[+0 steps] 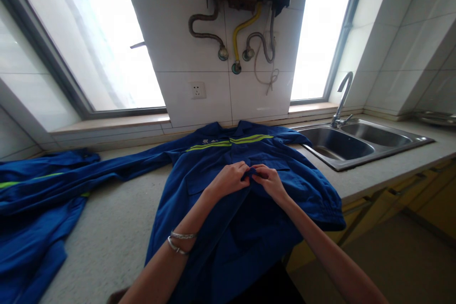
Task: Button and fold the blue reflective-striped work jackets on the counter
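A blue work jacket [228,218] with yellow-green reflective stripes lies front-up on the pale countertop [117,228], its hem hanging over the front edge. My left hand [230,178] and my right hand [269,181] meet at the jacket's front opening, mid-chest. Both pinch the fabric edge between closed fingers. Two bracelets sit on my left wrist. The jacket's left sleeve stretches out toward the far left.
A second blue garment [32,209] lies bunched at the left end of the counter. A steel double sink [359,142] with a tap [342,97] is at the right. A tiled wall with pipes, a socket [198,90] and two windows stands behind.
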A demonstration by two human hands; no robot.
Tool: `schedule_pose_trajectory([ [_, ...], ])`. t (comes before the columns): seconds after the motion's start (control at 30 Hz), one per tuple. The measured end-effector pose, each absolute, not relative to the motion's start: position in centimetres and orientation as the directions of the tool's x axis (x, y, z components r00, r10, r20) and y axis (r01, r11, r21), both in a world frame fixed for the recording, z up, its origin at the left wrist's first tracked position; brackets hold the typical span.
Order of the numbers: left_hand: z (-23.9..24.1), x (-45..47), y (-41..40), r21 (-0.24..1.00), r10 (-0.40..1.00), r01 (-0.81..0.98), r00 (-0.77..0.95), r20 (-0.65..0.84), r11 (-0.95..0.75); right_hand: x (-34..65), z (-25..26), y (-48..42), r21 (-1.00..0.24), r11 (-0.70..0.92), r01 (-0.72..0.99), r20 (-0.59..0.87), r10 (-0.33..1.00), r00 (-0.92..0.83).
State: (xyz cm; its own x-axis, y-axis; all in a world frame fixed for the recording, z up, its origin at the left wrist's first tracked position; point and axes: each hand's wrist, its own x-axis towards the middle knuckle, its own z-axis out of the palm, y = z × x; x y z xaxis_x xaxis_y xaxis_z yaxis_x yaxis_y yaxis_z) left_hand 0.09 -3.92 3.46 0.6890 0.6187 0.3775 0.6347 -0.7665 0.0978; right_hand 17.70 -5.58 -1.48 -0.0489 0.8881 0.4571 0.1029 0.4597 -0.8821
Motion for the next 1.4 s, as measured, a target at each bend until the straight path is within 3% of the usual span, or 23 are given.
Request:
schedule_pose_trajectory([
  [0.27, 4.3, -0.5, -3.3, 0.618, 0.703, 0.446, 0.663, 0.257, -0.647, 17.3, -1.7, -5.9, -0.818, 0.537, 0.209, 0.553, 0.832, 0.028],
  [0.57, 4.2, -1.1, -2.2, 0.827, 0.794, 0.392, 0.599, 0.103, -0.403, 17.5, -1.7, -6.0, -0.818, 0.549, 0.170, 0.554, 0.832, -0.017],
  [0.67, 4.5, -0.6, -2.8, 0.829, 0.827, 0.420, 0.555, 0.088, -0.370, 17.4, -1.7, -6.2, -0.821, 0.541, 0.180, 0.548, 0.836, -0.012],
  [0.8, 4.2, 0.0, -3.3, 0.707, 0.824, 0.508, 0.534, 0.190, -0.493, 17.2, -1.5, -6.8, -0.806, 0.548, 0.225, 0.554, 0.832, -0.043],
  [1.07, 4.9, -1.8, -2.2, 0.897, 0.725, 0.326, 0.688, -0.008, -0.299, 17.3, -0.9, -7.0, -0.810, 0.551, 0.204, 0.555, 0.831, -0.038],
  [1.27, 4.8, -2.1, -2.1, 0.951, 0.801, 0.263, 0.598, -0.030, -0.161, 17.4, -1.0, -7.2, -0.756, 0.590, 0.284, 0.597, 0.799, -0.071],
  [1.4, 4.9, -1.8, -2.4, 0.947, 0.853, 0.280, 0.521, -0.014, -0.155, 17.4, -0.5, -7.5, -0.739, 0.592, 0.322, 0.609, 0.791, -0.058],
])
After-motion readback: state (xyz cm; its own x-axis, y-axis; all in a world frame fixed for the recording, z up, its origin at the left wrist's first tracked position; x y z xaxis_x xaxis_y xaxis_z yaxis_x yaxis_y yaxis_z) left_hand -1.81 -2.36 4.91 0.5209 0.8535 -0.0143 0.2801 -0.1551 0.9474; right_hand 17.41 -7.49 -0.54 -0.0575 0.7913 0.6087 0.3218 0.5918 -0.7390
